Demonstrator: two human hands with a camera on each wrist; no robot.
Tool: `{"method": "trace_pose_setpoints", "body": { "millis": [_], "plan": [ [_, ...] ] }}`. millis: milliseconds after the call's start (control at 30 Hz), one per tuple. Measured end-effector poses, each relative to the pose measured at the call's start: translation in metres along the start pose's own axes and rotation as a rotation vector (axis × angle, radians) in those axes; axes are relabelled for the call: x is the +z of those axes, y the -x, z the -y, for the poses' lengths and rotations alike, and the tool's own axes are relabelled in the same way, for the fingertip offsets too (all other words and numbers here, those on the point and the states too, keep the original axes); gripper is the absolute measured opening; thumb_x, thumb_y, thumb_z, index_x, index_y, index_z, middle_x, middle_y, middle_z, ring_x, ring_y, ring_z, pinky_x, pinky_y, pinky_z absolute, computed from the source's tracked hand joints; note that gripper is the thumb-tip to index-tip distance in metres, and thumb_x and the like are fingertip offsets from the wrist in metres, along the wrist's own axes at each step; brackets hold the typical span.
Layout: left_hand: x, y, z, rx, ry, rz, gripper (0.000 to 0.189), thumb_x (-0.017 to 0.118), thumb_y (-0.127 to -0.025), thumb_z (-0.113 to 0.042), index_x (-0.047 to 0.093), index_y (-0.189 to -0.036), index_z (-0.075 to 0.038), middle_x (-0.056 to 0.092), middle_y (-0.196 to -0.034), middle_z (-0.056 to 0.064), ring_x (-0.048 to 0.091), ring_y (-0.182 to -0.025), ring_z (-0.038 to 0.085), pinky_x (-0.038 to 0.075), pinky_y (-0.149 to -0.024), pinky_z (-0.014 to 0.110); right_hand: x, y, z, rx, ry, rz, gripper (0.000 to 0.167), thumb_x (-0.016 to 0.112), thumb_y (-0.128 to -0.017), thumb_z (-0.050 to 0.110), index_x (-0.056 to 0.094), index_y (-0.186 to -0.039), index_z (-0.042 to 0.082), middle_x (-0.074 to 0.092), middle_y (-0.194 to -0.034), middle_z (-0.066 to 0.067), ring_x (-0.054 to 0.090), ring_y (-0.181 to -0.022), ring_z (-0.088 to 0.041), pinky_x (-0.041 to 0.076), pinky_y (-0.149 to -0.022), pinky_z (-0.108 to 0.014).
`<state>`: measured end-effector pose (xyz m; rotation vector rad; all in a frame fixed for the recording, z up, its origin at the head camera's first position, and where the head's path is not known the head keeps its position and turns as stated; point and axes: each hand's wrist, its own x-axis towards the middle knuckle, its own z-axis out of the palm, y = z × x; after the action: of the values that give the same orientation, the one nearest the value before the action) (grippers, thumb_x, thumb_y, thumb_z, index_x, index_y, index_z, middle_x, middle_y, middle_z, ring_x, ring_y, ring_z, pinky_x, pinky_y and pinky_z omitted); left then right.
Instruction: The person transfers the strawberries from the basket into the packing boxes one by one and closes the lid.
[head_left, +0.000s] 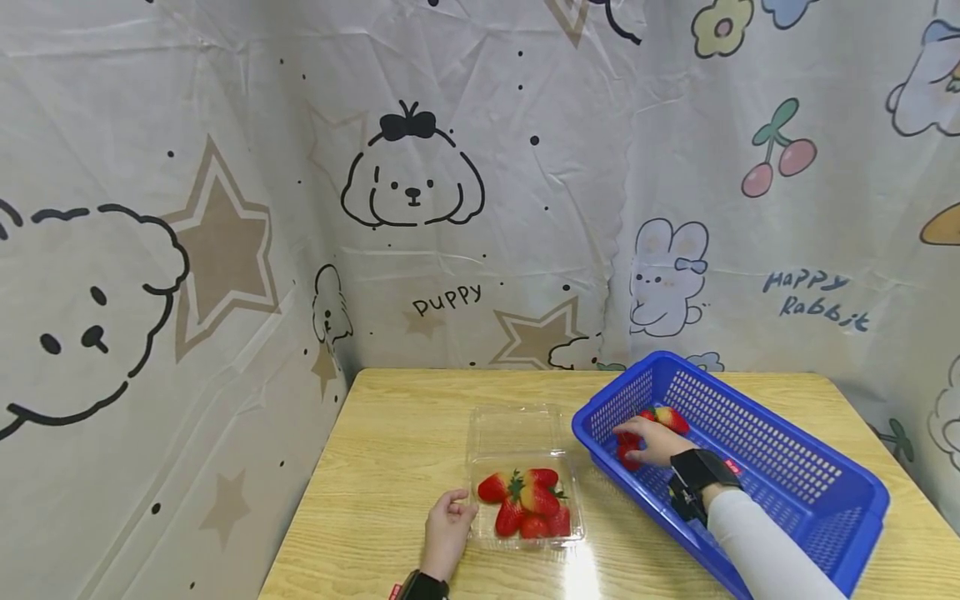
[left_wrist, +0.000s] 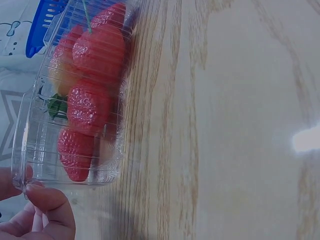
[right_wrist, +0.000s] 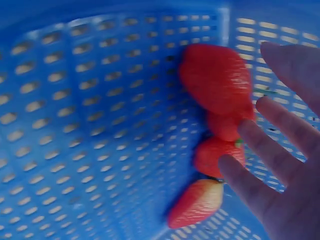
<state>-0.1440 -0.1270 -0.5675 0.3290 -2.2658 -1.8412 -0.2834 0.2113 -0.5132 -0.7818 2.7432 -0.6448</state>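
Note:
My left hand (head_left: 448,529) is at the left side of a clear plastic clamshell box (head_left: 515,429). In the left wrist view, thumb and finger pinch the corner of the box's rim (left_wrist: 22,172). Several red strawberries (head_left: 508,517) with green leaves lie in the box, whose lid is folded back. My right hand (head_left: 654,442) reaches into a blue perforated basket (head_left: 795,475). Its fingers (right_wrist: 255,185) are spread above several strawberries (right_wrist: 215,77) lined up at the basket's end, and nothing is gripped between them.
Box and basket stand side by side on a light wood-grain table (head_left: 390,433), the basket slanting on the right. A printed cloth (head_left: 480,275) with cartoon animals hangs behind the table and along its sides. Another blue edge (left_wrist: 37,30) shows behind the box.

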Motion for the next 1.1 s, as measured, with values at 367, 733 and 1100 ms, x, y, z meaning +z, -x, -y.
{"method": "trace_pose_setpoints", "body": {
  "millis": [367,733,1100],
  "plan": [
    [0.000,0.000,-0.006,-0.068,-0.028,0.022,0.028,0.065,-0.080,-0.004,0.056,-0.102,0.010,0.050,-0.071,0.005,0.047,-0.056,0.009,0.043,-0.049,0.021,0.019,0.004,-0.013,-0.033,0.010,0.054,0.036,0.071,-0.073,0.005,0.063,-0.108,0.000,0.059,-0.104,-0.016,0.056,-0.098,-0.035,0.044,-0.085,-0.051],
    [0.001,-0.005,-0.004,-0.066,-0.071,0.014,0.024,0.064,-0.080,0.000,0.057,-0.101,0.009,0.049,-0.070,0.003,0.046,-0.058,0.011,0.042,-0.049,0.021,0.017,0.006,-0.013,0.110,-0.037,0.076,0.032,0.072,-0.073,0.004,0.065,-0.104,0.004,0.061,-0.104,-0.014,0.057,-0.094,-0.030,0.046,-0.082,-0.048],
    [-0.001,-0.003,-0.004,-0.077,-0.038,0.032,0.026,0.064,-0.081,-0.002,0.056,-0.103,0.010,0.049,-0.070,0.003,0.046,-0.054,0.007,0.042,-0.049,0.020,-0.035,0.017,0.009,0.136,-0.114,0.137,0.031,0.070,-0.071,0.002,0.066,-0.101,0.002,0.060,-0.093,-0.009,0.054,-0.081,-0.020,0.048,-0.067,-0.032]
  ]
}}
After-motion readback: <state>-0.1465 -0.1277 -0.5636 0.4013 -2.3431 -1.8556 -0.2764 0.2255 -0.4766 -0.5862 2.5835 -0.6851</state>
